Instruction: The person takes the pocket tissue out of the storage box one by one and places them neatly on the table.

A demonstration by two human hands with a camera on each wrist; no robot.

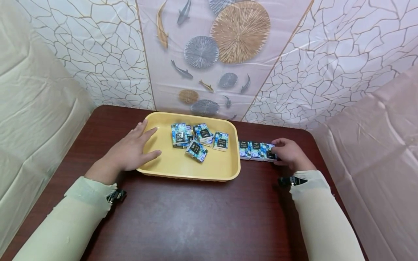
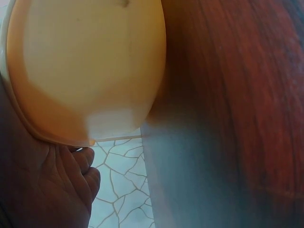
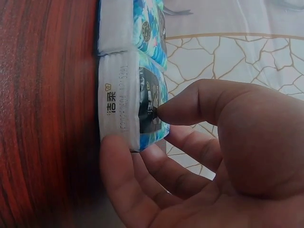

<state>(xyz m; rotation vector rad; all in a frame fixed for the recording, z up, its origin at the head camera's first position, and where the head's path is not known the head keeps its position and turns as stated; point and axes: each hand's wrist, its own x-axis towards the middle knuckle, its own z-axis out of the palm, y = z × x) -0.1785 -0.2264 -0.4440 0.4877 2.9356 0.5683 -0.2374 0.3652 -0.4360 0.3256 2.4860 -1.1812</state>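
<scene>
My left hand (image 1: 130, 150) lies over the left rim of a yellow plastic tray (image 1: 173, 163), fingers extended and spread. In the left wrist view its palm is against the tray wall (image 2: 85, 61). Inside the tray are several blue floral pocket tissue packs (image 1: 220, 141), some piled on each other. To the right of the tray, three such packs form a row on the table. My right hand (image 1: 289, 152) grips the tissue pack at the row's right end (image 3: 121, 104), thumb on its printed face and fingers around its end and side.
The dark red-brown table (image 1: 196, 217) reaches back to a patterned cloth wall (image 1: 114, 65). Pale draped cloth (image 1: 375, 145) stands close along the right side, with more on the left. A dark band (image 1: 292, 181) circles each wrist.
</scene>
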